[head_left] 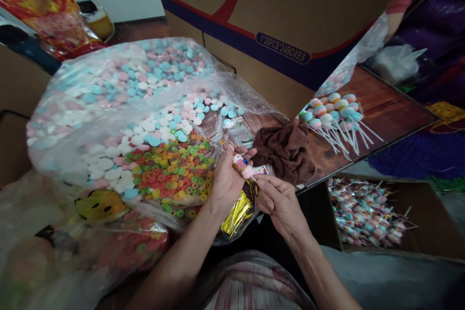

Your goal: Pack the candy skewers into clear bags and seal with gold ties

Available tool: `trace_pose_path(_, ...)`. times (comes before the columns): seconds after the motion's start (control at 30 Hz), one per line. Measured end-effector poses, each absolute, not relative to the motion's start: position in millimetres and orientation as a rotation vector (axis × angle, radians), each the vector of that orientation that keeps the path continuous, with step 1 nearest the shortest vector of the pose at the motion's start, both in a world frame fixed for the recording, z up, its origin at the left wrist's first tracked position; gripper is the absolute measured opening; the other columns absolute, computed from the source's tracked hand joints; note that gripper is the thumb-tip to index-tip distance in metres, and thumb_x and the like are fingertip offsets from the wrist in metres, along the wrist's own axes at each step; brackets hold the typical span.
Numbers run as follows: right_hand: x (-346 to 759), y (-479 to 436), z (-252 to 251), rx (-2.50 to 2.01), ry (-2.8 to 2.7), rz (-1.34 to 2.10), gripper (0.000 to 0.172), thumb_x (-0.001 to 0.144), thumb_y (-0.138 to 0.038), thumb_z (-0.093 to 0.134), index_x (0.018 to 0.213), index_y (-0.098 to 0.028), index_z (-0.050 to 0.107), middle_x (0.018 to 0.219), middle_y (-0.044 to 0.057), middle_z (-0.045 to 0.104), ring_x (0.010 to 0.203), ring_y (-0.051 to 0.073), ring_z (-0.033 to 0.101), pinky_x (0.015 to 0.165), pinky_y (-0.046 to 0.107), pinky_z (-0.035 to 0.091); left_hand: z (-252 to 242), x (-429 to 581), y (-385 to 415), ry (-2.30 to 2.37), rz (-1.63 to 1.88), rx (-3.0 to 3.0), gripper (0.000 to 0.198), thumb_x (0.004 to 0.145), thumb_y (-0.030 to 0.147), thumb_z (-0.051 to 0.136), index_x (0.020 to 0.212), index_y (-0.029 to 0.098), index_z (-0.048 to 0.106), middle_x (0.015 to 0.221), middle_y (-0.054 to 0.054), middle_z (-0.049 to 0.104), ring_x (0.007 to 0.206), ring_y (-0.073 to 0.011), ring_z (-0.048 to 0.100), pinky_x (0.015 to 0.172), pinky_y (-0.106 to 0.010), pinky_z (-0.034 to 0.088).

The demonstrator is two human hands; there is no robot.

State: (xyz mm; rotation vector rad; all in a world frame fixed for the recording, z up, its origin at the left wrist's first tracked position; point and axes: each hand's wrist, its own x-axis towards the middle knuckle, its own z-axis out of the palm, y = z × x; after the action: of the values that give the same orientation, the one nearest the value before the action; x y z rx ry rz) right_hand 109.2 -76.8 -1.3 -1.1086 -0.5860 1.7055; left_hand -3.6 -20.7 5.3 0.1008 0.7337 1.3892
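Note:
My left hand is closed around a pastel candy lollipop in a clear wrapper, held just in front of a big plastic bag. My right hand is pinched on the lower end of the same lollipop, at its stick. A bundle of gold twist ties lies below my left hand. The clear bag holds pastel disc candies and colourful ring candies.
A brown cloth lies on the wooden table beside a pile of unwrapped lollipops. A cardboard box at lower right holds several wrapped lollipops. A large printed carton stands behind. More bagged candy lies at lower left.

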Motion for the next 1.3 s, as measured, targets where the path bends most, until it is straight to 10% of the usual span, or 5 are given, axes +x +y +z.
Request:
trace_pose_path(0.3, 101.8, -76.4, -8.3, -1.302, -0.968, 1.306, 0.025, 0.086, -0.035, 0.064, 0.095, -0.015, 0.074, 0.05, -0.006, 0.046, 0.044, 0.006, 0.034, 0.043, 0.02, 0.028, -2.5, 3.7, -24.1, 0.738, 1.385, 0.205, 0.027, 0.089, 0.043, 0.06, 0.081, 0.018, 0.057, 0.078, 0.0, 0.063, 0.085, -0.0169, 0.069, 0.077, -0.028, 0.05)
trace_pose_path(0.5, 102.5, -77.9, -14.3, -1.322, -1.496, 0.793, 0.024, 0.091, -0.022, 0.055, 0.105, -0.017, 0.073, 0.092, 0.007, 0.075, 0.074, 0.015, 0.066, 0.072, 0.027, 0.052, -3.2, 3.6, -23.6, 0.761, 1.381, 0.221, 0.028, 0.082, 0.042, 0.069, 0.075, 0.016, 0.061, 0.074, -0.001, 0.065, 0.083, -0.0169, 0.069, 0.075, -0.026, 0.05)
trace_pose_path(1.3, 108.2, -75.3, -29.5, -1.244, -1.976, 0.185, 0.025, 0.096, -0.015, 0.047, 0.112, -0.012, 0.067, 0.076, 0.009, 0.074, 0.06, 0.016, 0.068, 0.06, 0.025, 0.054, -8.4, 0.2, -25.1, 0.86, 1.319, 0.209, 0.03, 0.087, 0.041, 0.064, 0.074, 0.014, 0.061, 0.075, -0.005, 0.068, 0.078, -0.0165, 0.069, 0.073, -0.026, 0.051)
